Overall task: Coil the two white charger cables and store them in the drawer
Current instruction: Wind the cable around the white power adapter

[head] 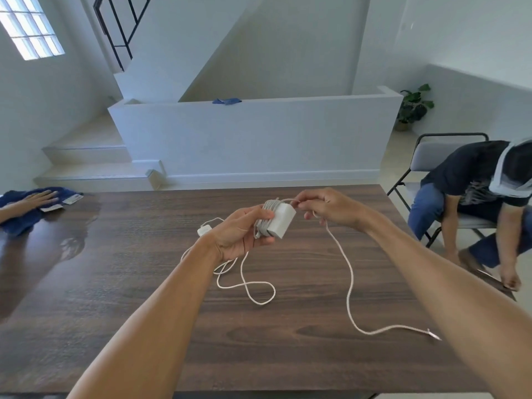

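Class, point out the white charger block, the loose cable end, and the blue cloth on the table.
charger block [280, 223], head view, flat white face.
cable end [431, 333], head view, plug tip.
blue cloth [17, 218], head view, front fold.

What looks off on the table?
A wet, glossy patch spreads over the table's left side near the blue cloth, like a spill or fresh wiping. The second cable lies tangled and uncoiled under the left hand.

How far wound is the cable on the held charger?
Partly wound: several turns wrap the charger brick, a long tail trails onto the table.
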